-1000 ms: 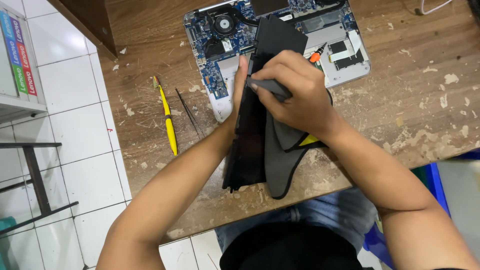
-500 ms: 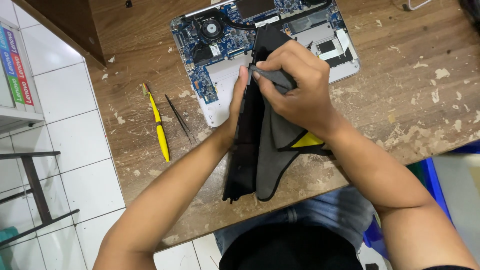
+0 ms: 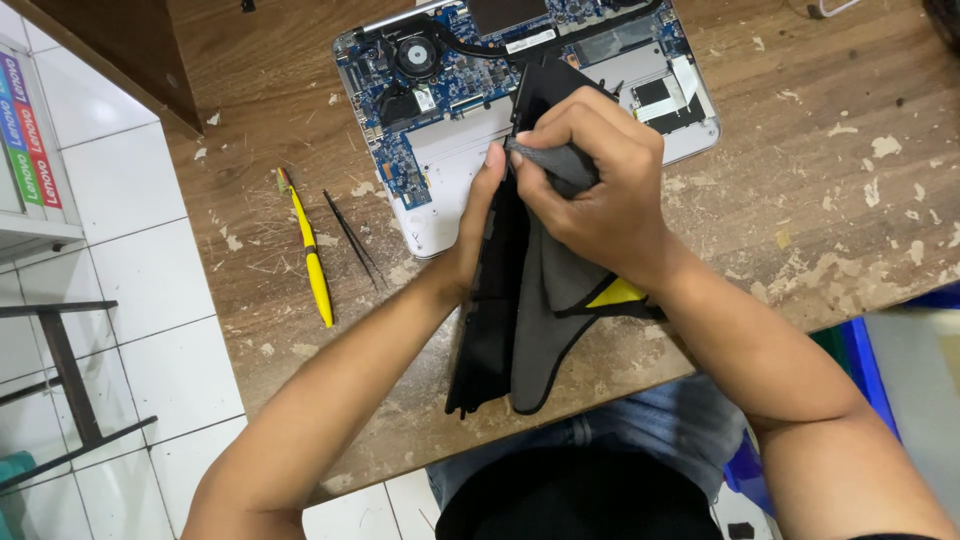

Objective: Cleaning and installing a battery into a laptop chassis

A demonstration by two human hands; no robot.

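Right hand (image 3: 600,195) presses grey cloth (image 3: 545,320) against black flat panel (image 3: 495,300), held on edge by left hand (image 3: 475,235). Opened laptop (image 3: 450,170) lies behind, circuit board exposed. Yellow screwdriver (image 3: 312,262) and black tweezers (image 3: 352,240) rest on worn wooden table (image 3: 830,200).

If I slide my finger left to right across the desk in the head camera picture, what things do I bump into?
Yellow screwdriver → black tweezers → left hand → flat black part → grey cloth → right hand.
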